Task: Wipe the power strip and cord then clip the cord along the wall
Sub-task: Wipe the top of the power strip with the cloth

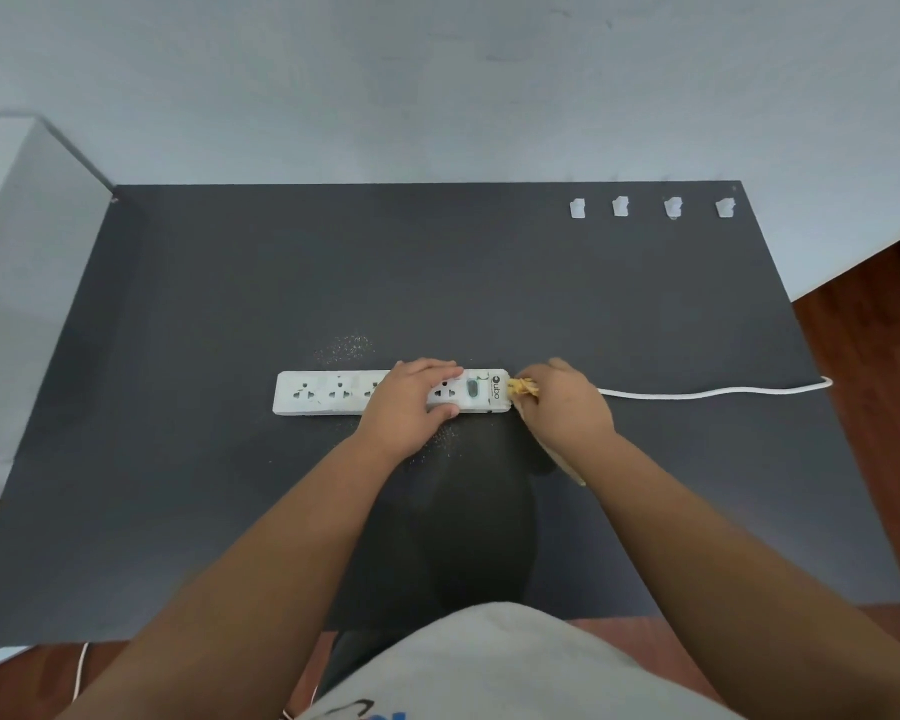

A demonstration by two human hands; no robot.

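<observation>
A white power strip (333, 393) lies flat near the middle of a dark grey table (230, 283), its long side running left to right. Several sockets show along its top, and at its right end sit a dark oval switch and a printed logo. The casing looks scuffed and a little grubby on the left part. From the right end a white cord (713, 392) runs across the table to the right edge and drops over it.

The left hand (411, 402) lies over the strip's right half, fingers together over the far edge and thumb against the near edge, clasping the casing and pressing it down. The right hand (562, 407) is closed around a yellowish cloth (524, 388) just at the strip's right end, where the cord leaves the casing; a bunched bit of cloth sticks out between the fingers and touches the end of the strip, and a pale tail of it hangs below the wrist.

Fine light specks (346, 348) are scattered on the table just behind the strip, and more lie just in front of it by the left wrist.

Four small white cord clips (650, 206) stand in a row at the table's far right edge, next to the pale wall (437, 85), well apart from the strip. A white block (27, 241) stands at the left.
</observation>
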